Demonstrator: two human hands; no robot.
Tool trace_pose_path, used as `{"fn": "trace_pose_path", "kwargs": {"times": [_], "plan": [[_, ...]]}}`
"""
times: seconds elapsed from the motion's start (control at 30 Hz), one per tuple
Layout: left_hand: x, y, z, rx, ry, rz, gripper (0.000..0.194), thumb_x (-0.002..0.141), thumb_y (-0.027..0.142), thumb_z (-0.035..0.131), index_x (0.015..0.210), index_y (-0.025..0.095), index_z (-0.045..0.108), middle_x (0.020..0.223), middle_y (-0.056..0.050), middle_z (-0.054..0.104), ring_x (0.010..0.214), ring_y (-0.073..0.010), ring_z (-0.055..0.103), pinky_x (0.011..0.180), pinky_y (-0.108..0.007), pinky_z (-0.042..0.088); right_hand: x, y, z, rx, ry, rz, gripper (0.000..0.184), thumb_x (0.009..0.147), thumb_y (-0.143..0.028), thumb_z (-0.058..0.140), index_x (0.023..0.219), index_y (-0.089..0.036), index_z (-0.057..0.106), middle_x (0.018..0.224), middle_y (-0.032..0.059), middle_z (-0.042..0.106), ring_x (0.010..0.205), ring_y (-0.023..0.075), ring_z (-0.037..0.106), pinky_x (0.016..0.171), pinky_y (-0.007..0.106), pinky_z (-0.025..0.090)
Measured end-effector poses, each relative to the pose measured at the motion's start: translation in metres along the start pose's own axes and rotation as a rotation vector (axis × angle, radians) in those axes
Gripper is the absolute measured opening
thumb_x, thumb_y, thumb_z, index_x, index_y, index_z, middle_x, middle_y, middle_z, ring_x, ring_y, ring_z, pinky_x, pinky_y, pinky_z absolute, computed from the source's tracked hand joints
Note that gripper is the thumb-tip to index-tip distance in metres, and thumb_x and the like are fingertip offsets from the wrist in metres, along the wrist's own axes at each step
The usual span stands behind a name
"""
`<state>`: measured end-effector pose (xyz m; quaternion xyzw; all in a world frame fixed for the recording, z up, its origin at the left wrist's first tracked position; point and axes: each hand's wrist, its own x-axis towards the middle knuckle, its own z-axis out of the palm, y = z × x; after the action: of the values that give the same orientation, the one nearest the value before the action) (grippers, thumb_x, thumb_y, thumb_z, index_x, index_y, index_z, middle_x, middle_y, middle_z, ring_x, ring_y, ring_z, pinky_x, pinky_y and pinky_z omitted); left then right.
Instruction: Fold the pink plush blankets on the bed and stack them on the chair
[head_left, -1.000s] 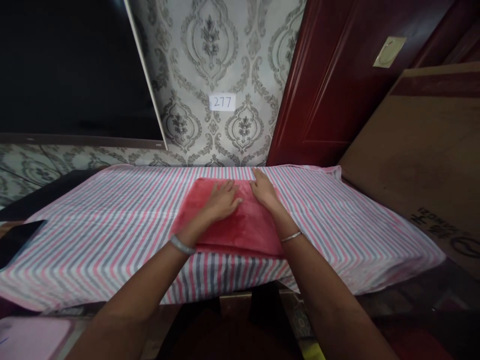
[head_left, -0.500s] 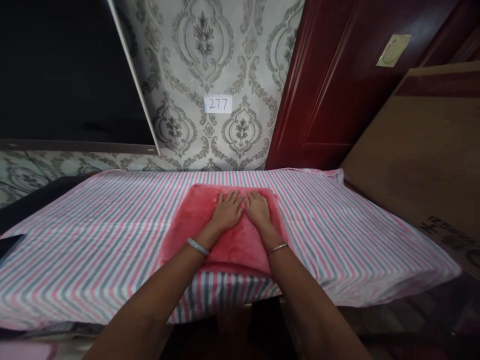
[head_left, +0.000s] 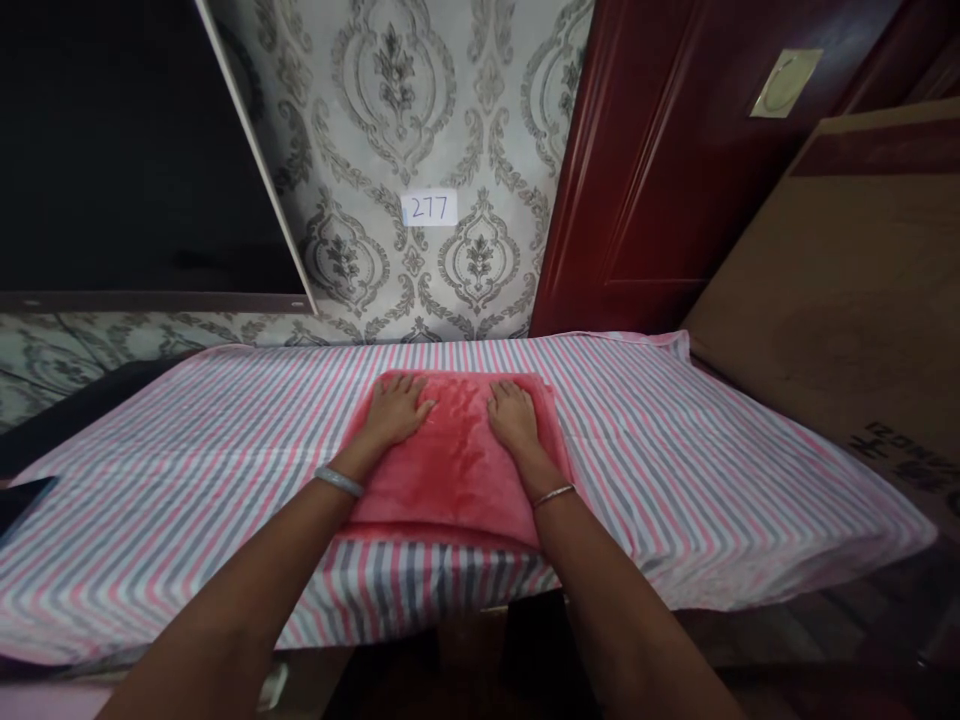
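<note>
A folded, plush pinkish-red blanket lies flat on the striped cloth, its near edge close to the front of the table. My left hand rests palm down on the blanket's far left part, fingers stretched out. Palm down as well, my right hand lies on its far right part with the fingers extended. Between the hands the pile shows darker, ruffled marks. A bangle circles each wrist.
Pink, grey and white striped cloth covers the table. Behind it is a patterned wall with a paper label reading 277. A dark screen hangs at left; a large cardboard box and a red door stand at right.
My left hand has slid leftward across the blanket, away from my right hand, which stays about where it was. The pile between them now shows more.
</note>
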<state>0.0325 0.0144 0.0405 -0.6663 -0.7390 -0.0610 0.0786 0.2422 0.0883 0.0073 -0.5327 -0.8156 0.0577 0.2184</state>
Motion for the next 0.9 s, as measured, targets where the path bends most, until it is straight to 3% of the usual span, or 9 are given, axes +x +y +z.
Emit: {"fn": "trace_pose_path", "kwargs": {"times": [0.13, 0.27, 0.4, 0.5, 0.57, 0.67, 0.8, 0.9], "plan": [[0.000, -0.032, 0.002, -0.131, -0.054, -0.177, 0.059, 0.101, 0.050, 0.031, 0.153, 0.024, 0.041, 0.164, -0.008, 0.037, 0.148, -0.0320, 0.036, 0.118, -0.057, 0.034, 0.000, -0.001, -0.001, 0.014, -0.001, 0.010, 0.048, 0.102, -0.024, 0.035, 0.143, -0.012, 0.057, 0.151, 0.0149, 0.053, 0.141, 0.0264, 0.044, 0.118, 0.041, 0.028], [0.003, -0.041, 0.002, -0.264, -0.118, -0.261, 0.062, 0.101, 0.052, 0.029, 0.154, 0.023, 0.038, 0.164, -0.009, 0.038, 0.139, -0.0295, 0.049, 0.114, -0.047, 0.042, 0.000, -0.002, -0.002, 0.029, -0.007, 0.020, 0.049, 0.103, -0.025, 0.035, 0.144, -0.012, 0.056, 0.153, 0.0148, 0.051, 0.142, 0.0262, 0.043, 0.119, 0.040, 0.027], [0.012, -0.028, -0.010, -0.106, -0.122, -0.307, 0.064, 0.100, 0.055, 0.030, 0.150, 0.020, 0.046, 0.160, -0.014, 0.042, 0.148, -0.0416, 0.035, 0.118, -0.066, 0.028, 0.000, -0.002, -0.002, 0.030, -0.005, 0.028, 0.048, 0.102, -0.025, 0.035, 0.144, -0.013, 0.056, 0.153, 0.0147, 0.051, 0.141, 0.0262, 0.044, 0.118, 0.041, 0.027], [0.024, -0.008, -0.018, -0.009, -0.047, -0.195, 0.064, 0.101, 0.050, 0.031, 0.153, 0.015, 0.042, 0.163, -0.018, 0.036, 0.154, -0.0404, 0.021, 0.121, -0.068, 0.017, 0.000, -0.002, -0.001, 0.020, 0.002, 0.023, 0.048, 0.103, -0.025, 0.035, 0.144, -0.013, 0.056, 0.153, 0.0146, 0.051, 0.141, 0.0260, 0.043, 0.119, 0.040, 0.026], [0.035, 0.009, -0.019, -0.025, -0.062, -0.033, 0.061, 0.102, 0.047, 0.031, 0.154, 0.018, 0.041, 0.166, -0.015, 0.032, 0.155, -0.0360, 0.020, 0.123, -0.064, 0.016, 0.001, -0.002, -0.001, 0.017, 0.000, 0.019, 0.048, 0.103, -0.025, 0.035, 0.145, -0.013, 0.056, 0.152, 0.0144, 0.052, 0.142, 0.0259, 0.043, 0.119, 0.040, 0.026], [0.047, 0.032, -0.012, -0.054, -0.082, 0.143, 0.053, 0.103, 0.045, 0.033, 0.148, 0.024, 0.050, 0.162, -0.011, 0.041, 0.153, -0.0323, 0.028, 0.123, -0.061, 0.018, 0.002, -0.002, -0.001, 0.010, -0.006, 0.017, 0.048, 0.104, -0.025, 0.035, 0.145, -0.013, 0.055, 0.152, 0.0143, 0.052, 0.142, 0.0262, 0.043, 0.119, 0.041, 0.026], [0.049, 0.049, 0.008, -0.072, -0.037, 0.156, 0.052, 0.104, 0.041, 0.029, 0.146, 0.021, 0.052, 0.150, -0.012, 0.055, 0.140, -0.0305, 0.047, 0.120, -0.059, 0.027, 0.003, -0.001, -0.001, 0.006, -0.014, 0.022, 0.047, 0.104, -0.025, 0.035, 0.145, -0.014, 0.055, 0.152, 0.0136, 0.052, 0.142, 0.0260, 0.043, 0.119, 0.041, 0.026], [0.045, 0.049, 0.020, -0.107, 0.024, 0.144, 0.050, 0.104, 0.039, 0.028, 0.147, 0.024, 0.051, 0.149, -0.009, 0.057, 0.137, -0.0288, 0.049, 0.119, -0.055, 0.029, 0.002, -0.001, 0.001, -0.004, -0.010, 0.018, 0.047, 0.104, -0.024, 0.036, 0.146, -0.014, 0.055, 0.152, 0.0139, 0.052, 0.142, 0.0260, 0.043, 0.119, 0.041, 0.026]]}}
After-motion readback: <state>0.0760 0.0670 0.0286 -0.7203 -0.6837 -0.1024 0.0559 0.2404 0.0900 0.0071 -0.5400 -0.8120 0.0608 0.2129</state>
